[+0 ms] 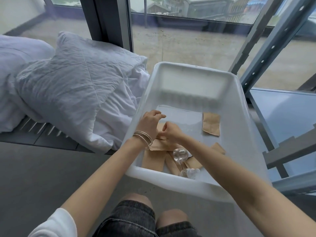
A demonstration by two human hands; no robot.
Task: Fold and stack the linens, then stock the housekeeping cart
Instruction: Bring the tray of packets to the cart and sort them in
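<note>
Brown paper packets (154, 158) lie under both hands: left (150, 124) loosely curled, right (171, 130) pinching one.

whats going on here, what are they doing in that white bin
A person is crouched over a white plastic bin, both hands down inside it. The left hand and right hand work together on a brown paper packet among several lying near the bin's close end, beside two clear bottles. Another packet lies apart, farther in. The exact grip is blurred. White pillows and bedding sit unfolded on the floor to the left.
</note>
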